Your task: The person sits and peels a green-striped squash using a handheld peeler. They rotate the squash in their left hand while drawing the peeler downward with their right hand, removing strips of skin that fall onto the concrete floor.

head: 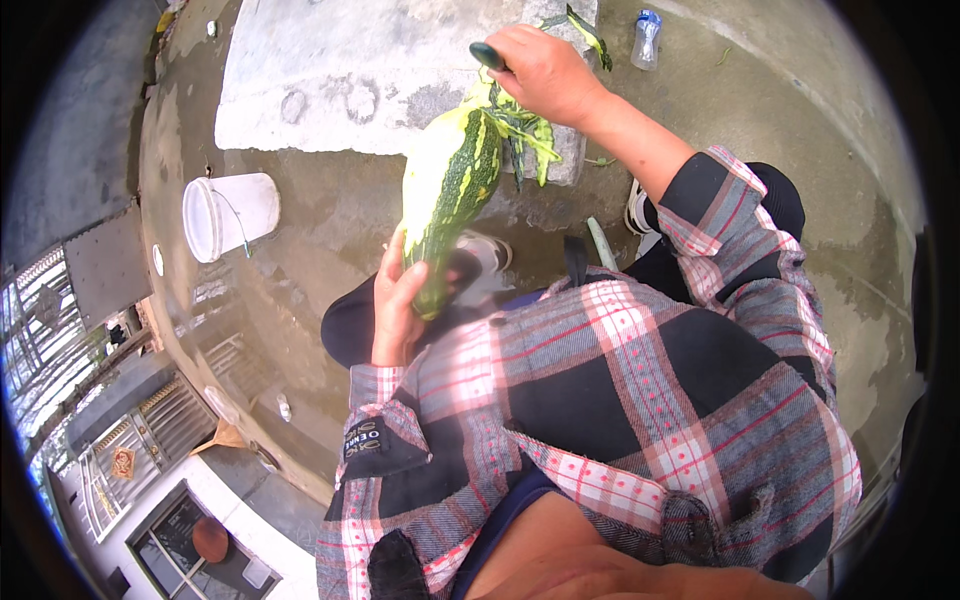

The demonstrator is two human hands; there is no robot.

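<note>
A large green-striped squash [469, 176] slants up from my lap towards a low concrete slab. Its left side is pale and peeled, while dark striped skin remains on the right. My left hand [397, 296] grips its lower end, with the thumb across the rind. At the far end, my right hand [546, 75] is closed around a tool with a dark green handle [487, 55]; the tool's working part is hidden. Strips of green peel [536, 142] hang and lie beside the squash on the slab's edge, and another peel strip [589, 34] lies farther back.
The concrete slab [300, 67] stands ahead of me. A white plastic bucket [240, 214] lies tipped on its side on the wet floor at left. An empty plastic bottle [646, 45] is beyond the slab's right side. My shoes are below the squash and at right.
</note>
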